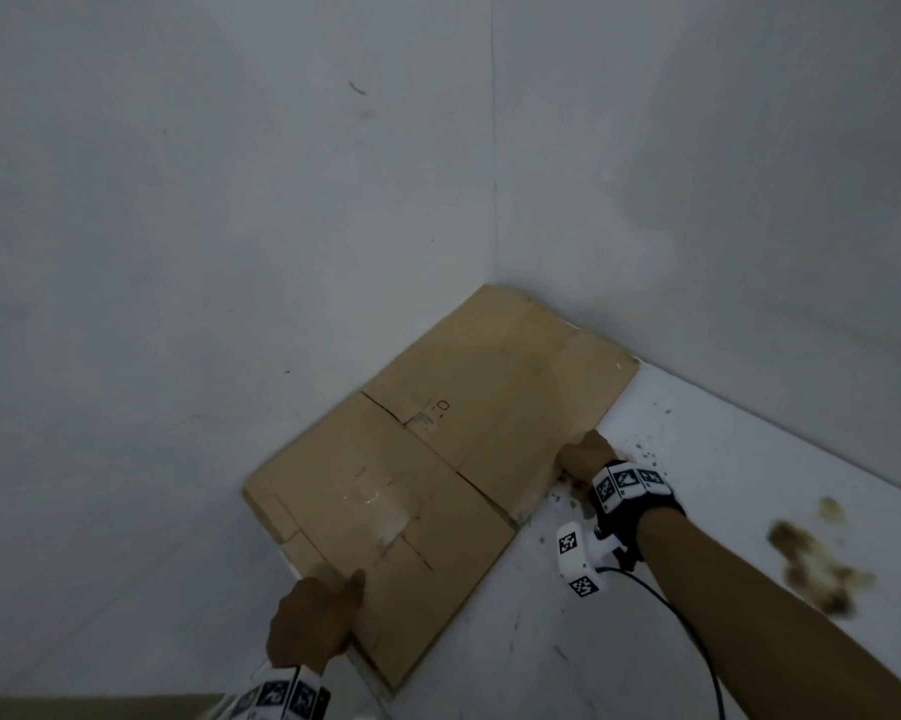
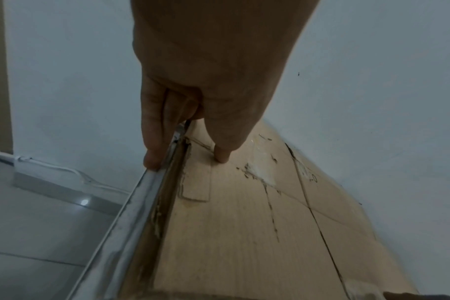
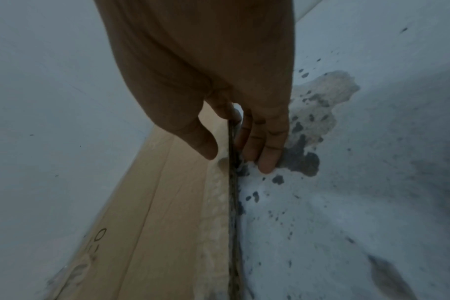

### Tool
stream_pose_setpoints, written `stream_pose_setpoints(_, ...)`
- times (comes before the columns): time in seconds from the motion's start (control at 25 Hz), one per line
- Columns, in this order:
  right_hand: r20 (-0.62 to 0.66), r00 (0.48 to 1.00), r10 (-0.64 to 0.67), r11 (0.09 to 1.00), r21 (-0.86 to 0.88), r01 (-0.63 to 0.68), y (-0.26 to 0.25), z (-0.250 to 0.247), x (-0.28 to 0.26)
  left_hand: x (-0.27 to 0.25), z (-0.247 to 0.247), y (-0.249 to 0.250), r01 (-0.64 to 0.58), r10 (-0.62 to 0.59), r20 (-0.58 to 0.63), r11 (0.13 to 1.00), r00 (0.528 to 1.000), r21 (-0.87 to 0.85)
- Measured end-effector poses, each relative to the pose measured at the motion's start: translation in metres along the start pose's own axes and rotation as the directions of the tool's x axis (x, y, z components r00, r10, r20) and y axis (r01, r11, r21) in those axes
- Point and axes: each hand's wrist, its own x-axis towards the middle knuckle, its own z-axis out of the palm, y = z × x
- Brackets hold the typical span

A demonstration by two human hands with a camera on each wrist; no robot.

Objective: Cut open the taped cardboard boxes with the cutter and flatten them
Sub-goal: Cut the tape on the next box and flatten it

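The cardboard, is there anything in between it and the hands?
Nothing visible. The left hand already pinches the near edge of the flattened cardboard, thumb on top, fingers underneath. The right hand pinches the right edge the same way. Both touch it directly; the sheet lies against the wall.

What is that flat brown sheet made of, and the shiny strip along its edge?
The flattened box looks like matte brown corrugated cardboard: creased fold lines, a ragged layered edge between the right hand fingers. The glossy strip the left hand grips is probably clear plastic packing tape, judging by its sheen and wrinkles.
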Motion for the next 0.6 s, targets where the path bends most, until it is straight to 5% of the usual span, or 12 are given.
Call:
stream_pose_setpoints(0.44, -0.020, 0.995, -0.101, 0.994, 0.034, 0.101, 0.028, -0.031, -0.041, 0.007, -0.008, 0.003, 0.038, -0.041, 0.023, 0.994, 0.999, 0.104)
stream_pose_setpoints(0.6, 0.065, 0.991, -0.116, 0.989, 0.101, 0.109, 0.051, -0.054, -0.098, -0.014, -0.008, 0.019, -0.071, 0.083, -0.089, 0.989, 0.993, 0.129)
